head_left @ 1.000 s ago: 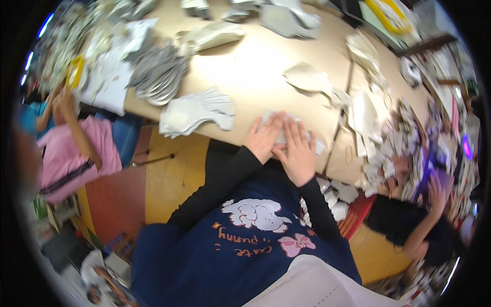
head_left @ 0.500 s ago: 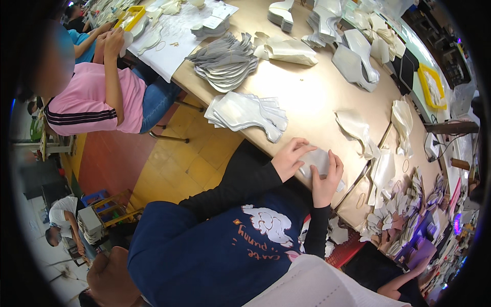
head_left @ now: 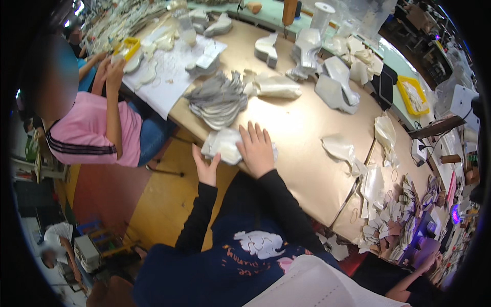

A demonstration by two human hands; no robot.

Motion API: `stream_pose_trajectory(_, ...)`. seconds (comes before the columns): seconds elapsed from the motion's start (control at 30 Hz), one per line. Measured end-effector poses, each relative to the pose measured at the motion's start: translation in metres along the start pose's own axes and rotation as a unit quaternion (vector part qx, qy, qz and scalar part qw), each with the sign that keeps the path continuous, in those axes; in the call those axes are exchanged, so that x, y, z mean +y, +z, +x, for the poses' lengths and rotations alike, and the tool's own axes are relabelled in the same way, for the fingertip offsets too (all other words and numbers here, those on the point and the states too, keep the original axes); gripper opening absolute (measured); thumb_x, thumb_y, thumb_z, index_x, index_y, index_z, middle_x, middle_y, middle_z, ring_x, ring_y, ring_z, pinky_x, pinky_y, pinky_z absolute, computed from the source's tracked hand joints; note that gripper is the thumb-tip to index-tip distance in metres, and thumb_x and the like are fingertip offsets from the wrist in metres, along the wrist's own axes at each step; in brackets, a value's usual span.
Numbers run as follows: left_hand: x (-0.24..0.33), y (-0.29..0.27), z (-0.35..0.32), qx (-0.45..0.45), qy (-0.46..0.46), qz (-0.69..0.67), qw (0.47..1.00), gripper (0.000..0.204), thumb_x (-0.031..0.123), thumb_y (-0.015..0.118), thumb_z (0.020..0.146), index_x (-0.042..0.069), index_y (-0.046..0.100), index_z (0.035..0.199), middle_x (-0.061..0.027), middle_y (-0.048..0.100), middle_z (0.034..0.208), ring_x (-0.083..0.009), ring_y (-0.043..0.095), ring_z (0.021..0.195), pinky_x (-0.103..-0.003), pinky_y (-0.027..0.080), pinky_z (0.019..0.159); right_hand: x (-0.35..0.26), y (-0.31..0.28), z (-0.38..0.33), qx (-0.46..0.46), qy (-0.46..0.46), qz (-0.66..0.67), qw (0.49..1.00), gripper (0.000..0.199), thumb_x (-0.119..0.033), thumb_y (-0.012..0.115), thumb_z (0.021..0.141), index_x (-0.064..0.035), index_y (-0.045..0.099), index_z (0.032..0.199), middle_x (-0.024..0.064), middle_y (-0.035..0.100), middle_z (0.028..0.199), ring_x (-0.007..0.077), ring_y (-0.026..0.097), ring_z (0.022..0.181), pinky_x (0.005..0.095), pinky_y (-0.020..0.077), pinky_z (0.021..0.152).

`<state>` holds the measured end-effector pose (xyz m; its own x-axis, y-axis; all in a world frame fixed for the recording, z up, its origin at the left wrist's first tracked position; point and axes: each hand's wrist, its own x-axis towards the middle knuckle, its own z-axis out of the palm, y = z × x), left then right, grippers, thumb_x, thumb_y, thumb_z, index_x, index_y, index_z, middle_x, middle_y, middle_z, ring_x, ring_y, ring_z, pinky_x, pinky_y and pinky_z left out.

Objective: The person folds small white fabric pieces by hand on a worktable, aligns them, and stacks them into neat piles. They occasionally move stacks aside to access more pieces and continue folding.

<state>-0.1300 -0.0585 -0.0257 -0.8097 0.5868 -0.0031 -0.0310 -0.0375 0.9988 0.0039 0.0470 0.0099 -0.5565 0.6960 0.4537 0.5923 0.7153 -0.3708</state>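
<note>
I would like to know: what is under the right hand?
Under the right hand is a stack of pale pieces, showing at both sides; the middle is covered and cannot be seen.

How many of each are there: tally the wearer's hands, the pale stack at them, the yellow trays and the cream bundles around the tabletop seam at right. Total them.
Wearer's left hand and right hand: 2
Pale stack: 1
Yellow trays: 2
Cream bundles: 3
Total: 8

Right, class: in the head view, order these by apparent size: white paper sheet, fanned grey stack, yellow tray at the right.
1. White paper sheet, partly covered
2. Fanned grey stack
3. Yellow tray at the right
</note>
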Motion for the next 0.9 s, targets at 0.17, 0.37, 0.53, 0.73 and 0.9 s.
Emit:
stream_pose_trajectory(0.17,0.002,-0.014,-0.011,-0.086,-0.042,-0.071,0.993,0.069,-0.006,0.071,0.081,-0.004,0.035,0.140,-0.0155,0.054,0.128,-0.0200,0.055,0.116,-0.033,0.047,0.098,0.015,-0.009,-0.018,-0.045,0.011,0.157,0.986,0.047,-0.027,0.064,0.088,-0.0091,0.056,0.131,0.0144,0.058,0.121,0.0318,0.054,0.111,0.0446,0.0383,0.101)
stream_pose_trajectory(0.37,0.023,-0.006,-0.007,-0.262,-0.105,-0.023,0.959,0.063,-0.003,0.079,0.075,-0.004,0.048,0.130,-0.0114,0.061,0.118,-0.0185,0.062,0.106,-0.032,0.050,0.095,0.032,-0.041,-0.033,-0.069,0.063,0.192,0.977,0.058,-0.030,0.072,0.082,-0.0088,0.055,0.133,0.0161,0.056,0.126,0.0320,0.054,0.114,0.0421,0.0374,0.105)
stream_pose_trajectory(0.53,0.030,0.028,-0.025,-0.345,-0.055,-0.116,0.930,0.058,-0.012,0.073,0.077,-0.003,0.048,0.129,-0.0127,0.060,0.121,-0.0194,0.060,0.111,-0.033,0.050,0.096,0.059,-0.102,-0.033,-0.125,0.084,0.187,0.971,0.064,-0.034,0.079,0.074,-0.0114,0.057,0.129,0.0101,0.065,0.117,0.0279,0.062,0.105,0.0423,0.0388,0.107)
stream_pose_trajectory(0.73,0.036,0.085,-0.014,-0.414,0.242,0.106,0.871,0.075,-0.004,0.081,0.070,0.003,0.044,0.134,-0.0141,0.057,0.125,-0.0240,0.054,0.119,-0.037,0.043,0.105,0.070,-0.159,-0.059,-0.039,0.038,-0.005,0.998,0.053,-0.025,0.079,0.073,-0.0115,0.057,0.119,0.0067,0.061,0.094,0.0246,0.061,0.096,0.0440,0.0382,0.104)
stream_pose_trajectory(0.9,0.022,0.125,-0.021,-0.476,0.127,0.062,0.868,0.094,0.001,0.082,0.065,0.005,0.033,0.146,-0.0135,0.054,0.126,-0.0278,0.055,0.115,-0.040,0.042,0.104,0.076,-0.138,-0.076,-0.061,0.083,-0.028,0.994,0.073,-0.025,0.075,0.076,-0.0069,0.040,0.138,0.0120,0.054,0.121,0.0265,0.052,0.117,0.0468,0.0300,0.111)
